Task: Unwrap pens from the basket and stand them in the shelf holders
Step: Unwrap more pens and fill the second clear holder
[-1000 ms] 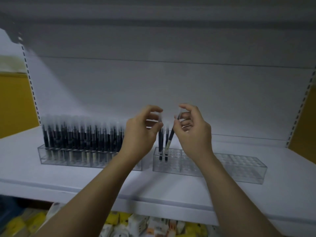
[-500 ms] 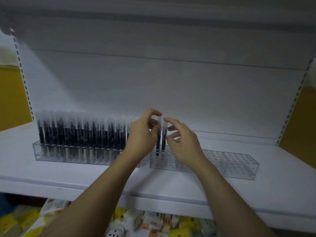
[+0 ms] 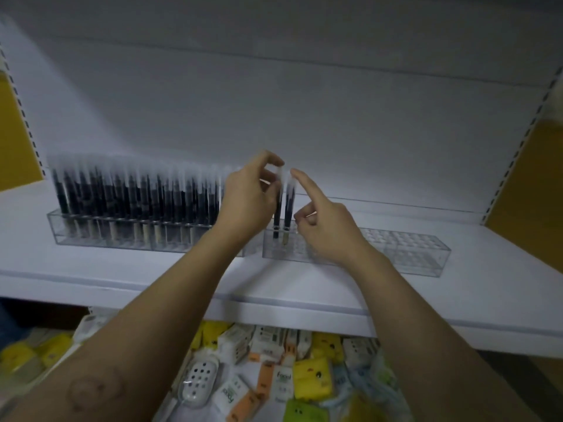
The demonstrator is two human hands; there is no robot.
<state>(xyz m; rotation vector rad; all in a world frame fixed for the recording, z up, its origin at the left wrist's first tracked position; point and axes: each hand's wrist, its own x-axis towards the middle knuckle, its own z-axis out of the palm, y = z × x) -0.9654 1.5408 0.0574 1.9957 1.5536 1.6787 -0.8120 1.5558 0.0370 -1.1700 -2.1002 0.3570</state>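
Pinching the clear cap of the left pen (image 3: pixel 277 214) between thumb and forefinger of the left hand (image 3: pixel 246 202), other fingers loosely curled. Reaching in with the right hand (image 3: pixel 327 233): forefinger straight, tip just beside the cap of the right pen (image 3: pixel 288 208), remaining fingers curled on nothing. Both pens upright, side by side, at the left end of the right holder (image 3: pixel 405 251) on the white shelf (image 3: pixel 91 269). Just left, a second holder (image 3: pixel 91 236) packed with pens. Below, small packets (image 3: pixel 274 376).

White shelf (image 3: pixel 91 278) and back panel (image 3: pixel 274 102), yellow wall (image 3: pixel 530 208) on either side.
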